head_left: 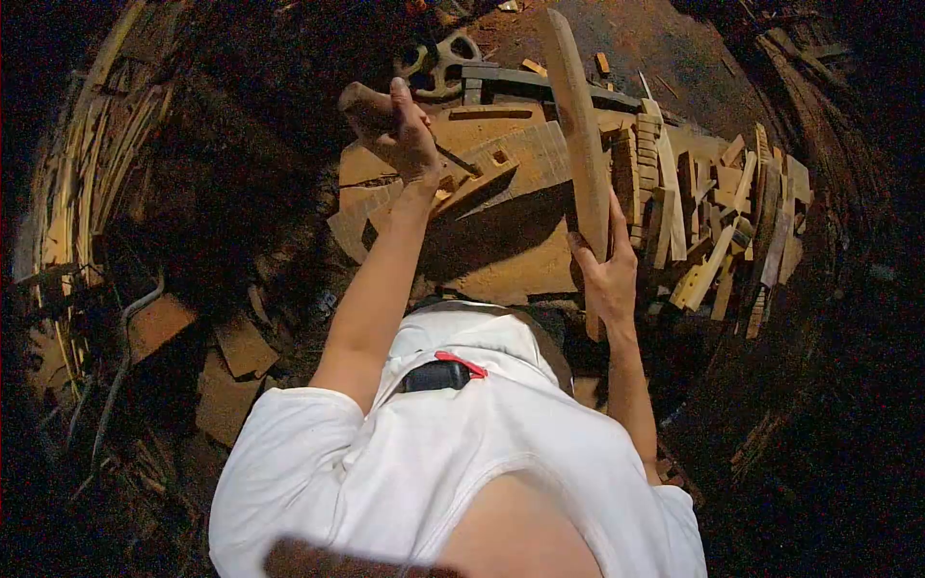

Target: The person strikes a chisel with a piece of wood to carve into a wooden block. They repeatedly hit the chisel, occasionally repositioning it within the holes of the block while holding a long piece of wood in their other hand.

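Observation:
My left hand (412,144) is closed around a chisel with a thick wooden handle (366,108). The chisel's thin metal shaft slants down to a wooden block (487,185), where its tip meets the top face. A square hole shows in that block beyond the tip, and a pale cut spot lies nearer me. On the right, my right hand (609,281) grips the lower part of a long flat wooden bar (578,120), held up over the bench. The block rests tilted on a wide wooden workbench (515,279).
Several wooden pieces (665,193) stand crowded along the bench's right side. A dark beam (540,87) crosses its far edge, near a metal wheel (441,65). Wood strips (82,183) are stacked at far left, with boards (236,347) on the floor.

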A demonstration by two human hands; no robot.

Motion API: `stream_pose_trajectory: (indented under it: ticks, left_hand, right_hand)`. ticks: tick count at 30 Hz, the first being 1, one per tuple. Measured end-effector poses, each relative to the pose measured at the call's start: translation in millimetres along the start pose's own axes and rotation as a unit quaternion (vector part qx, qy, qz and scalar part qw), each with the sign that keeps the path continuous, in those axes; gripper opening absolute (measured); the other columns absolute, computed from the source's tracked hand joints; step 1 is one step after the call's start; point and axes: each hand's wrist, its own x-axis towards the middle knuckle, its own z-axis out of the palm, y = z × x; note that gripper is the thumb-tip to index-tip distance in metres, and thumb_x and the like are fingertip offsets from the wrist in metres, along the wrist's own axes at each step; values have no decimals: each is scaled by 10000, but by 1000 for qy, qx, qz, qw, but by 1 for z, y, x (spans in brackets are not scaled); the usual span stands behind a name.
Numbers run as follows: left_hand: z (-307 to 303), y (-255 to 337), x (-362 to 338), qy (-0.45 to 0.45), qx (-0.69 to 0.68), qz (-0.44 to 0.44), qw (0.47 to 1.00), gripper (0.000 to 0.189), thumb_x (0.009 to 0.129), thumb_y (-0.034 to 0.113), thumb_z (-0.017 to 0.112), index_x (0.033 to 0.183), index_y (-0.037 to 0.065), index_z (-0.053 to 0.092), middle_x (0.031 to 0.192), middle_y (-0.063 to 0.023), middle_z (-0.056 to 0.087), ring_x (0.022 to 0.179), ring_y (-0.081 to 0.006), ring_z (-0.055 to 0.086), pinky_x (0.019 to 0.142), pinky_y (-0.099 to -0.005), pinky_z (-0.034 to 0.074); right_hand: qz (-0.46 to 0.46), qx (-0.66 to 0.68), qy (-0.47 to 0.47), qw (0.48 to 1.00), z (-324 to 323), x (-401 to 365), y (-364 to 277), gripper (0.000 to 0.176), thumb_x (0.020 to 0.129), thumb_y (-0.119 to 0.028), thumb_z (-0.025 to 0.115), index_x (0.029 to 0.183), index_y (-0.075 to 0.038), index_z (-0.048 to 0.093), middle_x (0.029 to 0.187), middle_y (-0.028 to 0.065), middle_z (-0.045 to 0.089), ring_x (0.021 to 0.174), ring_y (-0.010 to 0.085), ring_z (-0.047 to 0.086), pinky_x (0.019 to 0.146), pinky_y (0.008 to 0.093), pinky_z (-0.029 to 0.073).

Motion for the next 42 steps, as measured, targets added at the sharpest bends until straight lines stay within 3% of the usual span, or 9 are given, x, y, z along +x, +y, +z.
stream_pose_trajectory:
  ticks: [5, 8, 12, 17, 21, 24, 27, 34, 42]
  left_hand:
    - [5, -1, -8, 1, 23, 91, 996, 294, 949, 266, 718, 1061, 81, 519, 723, -34, 591, 544, -144, 560, 520, -305, 481]
    - [5, -6, -11, -7, 253, 388, 886, 248, 953, 190, 709, 1001, 68, 499, 686, -4, 563, 544, -145, 517, 617, -280, 480]
    - [4, -23, -43, -123, 177, 296, 931, 262, 943, 210, 719, 1041, 32, 552, 819, -44, 632, 663, -161, 571, 641, -296, 487]
    - [-10, -46, -42, -227, 139, 272, 925, 479, 946, 357, 683, 1222, 25, 475, 998, -101, 660, 803, -174, 635, 687, -325, 514]
    - [-12, -50, -48, -278, 178, 291, 898, 620, 936, 534, 651, 1228, 30, 436, 1031, -120, 649, 887, -196, 661, 766, -362, 530]
    - [-15, -36, -57, -202, 139, 155, 957, 689, 918, 591, 640, 1249, 33, 410, 1144, -126, 618, 1014, -204, 643, 863, -377, 522]
    - [-13, -45, -41, -215, 77, 307, 924, 641, 925, 495, 682, 1279, 26, 427, 1211, -111, 584, 1060, -193, 611, 885, -352, 499]
    - [-9, -15, -20, -52, 39, 175, 982, 327, 937, 225, 717, 1144, 79, 511, 988, -46, 631, 821, -138, 587, 784, -333, 513]
    - [-58, -3, 10, 56, -122, -152, 979, 255, 950, 276, 706, 1009, 65, 576, 775, -40, 595, 677, -180, 569, 752, -391, 507]
  right_hand:
    - [38, 10, -17, 999, -1, 0, -5, 835, 831, -245, 788, 1553, -185, 372, 1371, 183, 607, 1192, 345, 638, 960, 416, 516]
    - [-25, -3, -8, 1000, -3, 6, -13, 838, 826, -192, 794, 1548, -137, 372, 1437, 171, 559, 1262, 325, 596, 1010, 408, 493]
    - [-36, 76, -10, 996, -13, 12, -72, 817, 827, -131, 783, 1536, -84, 380, 1479, 171, 519, 1333, 303, 540, 1065, 398, 457]
    - [-321, 10, 47, 946, -11, 21, -112, 788, 883, -169, 747, 1557, -94, 344, 1388, 208, 591, 1153, 261, 665, 910, 389, 561]
    - [-181, -190, -115, 958, -14, 29, -115, 765, 882, -166, 750, 1542, -64, 378, 1360, 239, 599, 1155, 286, 671, 906, 407, 570]
    - [-267, -80, -57, 959, -5, 23, -119, 779, 880, -162, 745, 1556, -98, 363, 1261, 215, 661, 1057, 306, 709, 866, 412, 585]
    - [-304, -28, -14, 952, 2, 23, -125, 773, 885, -179, 735, 1562, -150, 363, 1172, 189, 702, 988, 310, 726, 842, 400, 592]
    - [-259, -62, -73, 961, 17, 27, -89, 804, 857, -166, 735, 1567, -171, 357, 1185, 203, 694, 981, 287, 718, 834, 378, 570]
    - [-172, 26, -32, 984, 8, 5, -39, 867, 786, -118, 761, 1556, -156, 365, 1200, 260, 674, 1030, 379, 704, 857, 383, 555]
